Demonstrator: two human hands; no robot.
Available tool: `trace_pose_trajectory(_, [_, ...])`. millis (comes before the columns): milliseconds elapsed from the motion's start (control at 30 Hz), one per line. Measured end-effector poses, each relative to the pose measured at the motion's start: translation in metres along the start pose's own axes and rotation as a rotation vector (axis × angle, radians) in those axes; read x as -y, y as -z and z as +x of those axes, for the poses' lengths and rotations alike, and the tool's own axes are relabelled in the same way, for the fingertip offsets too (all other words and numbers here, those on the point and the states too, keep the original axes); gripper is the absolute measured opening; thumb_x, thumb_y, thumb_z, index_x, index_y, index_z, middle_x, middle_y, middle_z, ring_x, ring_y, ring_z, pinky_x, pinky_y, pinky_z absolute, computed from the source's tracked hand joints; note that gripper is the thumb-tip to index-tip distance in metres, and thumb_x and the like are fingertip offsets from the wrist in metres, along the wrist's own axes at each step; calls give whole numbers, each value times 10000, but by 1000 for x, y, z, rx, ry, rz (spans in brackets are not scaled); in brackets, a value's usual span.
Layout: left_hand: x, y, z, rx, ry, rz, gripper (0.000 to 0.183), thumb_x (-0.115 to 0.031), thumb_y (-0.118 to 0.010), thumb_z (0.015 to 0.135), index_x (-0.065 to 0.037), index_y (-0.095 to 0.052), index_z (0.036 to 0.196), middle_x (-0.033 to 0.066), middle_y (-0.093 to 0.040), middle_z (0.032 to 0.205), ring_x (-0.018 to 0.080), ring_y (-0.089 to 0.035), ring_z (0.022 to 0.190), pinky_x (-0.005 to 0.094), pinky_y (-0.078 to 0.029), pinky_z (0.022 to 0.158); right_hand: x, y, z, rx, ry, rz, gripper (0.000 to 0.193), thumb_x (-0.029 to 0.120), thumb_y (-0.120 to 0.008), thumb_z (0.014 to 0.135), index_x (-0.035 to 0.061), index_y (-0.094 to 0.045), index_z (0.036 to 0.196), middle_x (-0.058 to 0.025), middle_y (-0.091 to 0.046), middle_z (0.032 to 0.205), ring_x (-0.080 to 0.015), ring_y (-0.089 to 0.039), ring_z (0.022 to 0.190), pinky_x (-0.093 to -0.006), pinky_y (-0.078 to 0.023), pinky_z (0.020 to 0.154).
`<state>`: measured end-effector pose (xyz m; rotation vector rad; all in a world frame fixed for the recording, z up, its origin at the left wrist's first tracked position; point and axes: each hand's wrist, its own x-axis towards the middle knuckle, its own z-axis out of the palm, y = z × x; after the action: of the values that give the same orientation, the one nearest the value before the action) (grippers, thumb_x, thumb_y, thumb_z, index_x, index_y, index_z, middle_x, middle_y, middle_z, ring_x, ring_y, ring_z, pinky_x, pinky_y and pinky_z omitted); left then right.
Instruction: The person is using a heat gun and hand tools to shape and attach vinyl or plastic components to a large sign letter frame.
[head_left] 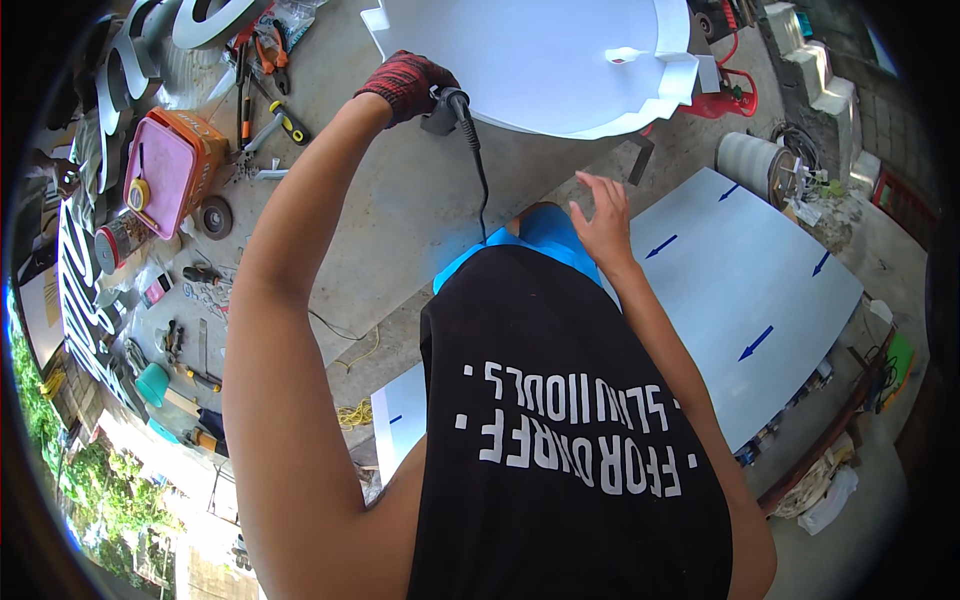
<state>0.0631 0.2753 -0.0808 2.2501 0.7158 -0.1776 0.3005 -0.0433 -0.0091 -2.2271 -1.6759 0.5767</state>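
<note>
My left hand [408, 88], in a red and black knit glove, is closed around a dark corded power tool [441, 118]; most of its body is hidden, so its exact kind does not show. The tool sits at the near left edge of a large white rounded panel [540, 60] with raised, notched edge strips. From it a black cord [483, 180] runs down toward my blue shorts. My bare right hand [604, 215] hovers near my right thigh, fingers apart and holding nothing, short of the panel.
To the left stand an orange bucket with a pink lid [163, 172], pliers [272, 52] and a yellow-handled tool [293, 124]. A big light sheet with blue arrows [735, 290] lies at right, near a cylindrical roll [750, 163]. Red equipment [735, 95] is beyond.
</note>
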Motion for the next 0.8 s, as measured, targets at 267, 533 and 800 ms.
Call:
trace_pose_trajectory(267, [3, -2, 2, -27, -12, 39, 437, 18, -746, 774, -187, -787, 1158, 121, -769, 1075, 328, -714, 1009, 404, -566, 945, 29, -40, 122, 139, 237, -150, 484, 94, -774, 810, 133, -661, 1279, -51, -659, 1232, -253, -580, 1193, -424, -412, 1023])
trace_pose_trajectory(533, [10, -1, 5, 31, 28, 88, 459, -159, -770, 773, -242, -765, 1225, 79, -768, 1115, 325, -682, 1074, 417, -545, 986, 44, -86, 144, 295, 201, -238, 323, 54, -654, 890, 167, -742, 1180, -5, -737, 1114, -214, -629, 1116, -410, -419, 987])
trace_pose_trajectory(800, [3, -2, -1, 21, 22, 117, 422, -185, -780, 774, -243, -779, 1192, 63, -777, 1073, 312, -691, 1029, 419, -541, 983, 42, -89, 142, 244, 225, -279, 301, 49, -639, 896, 186, -761, 1135, 14, -745, 1078, -200, -637, 1092, -404, -437, 966])
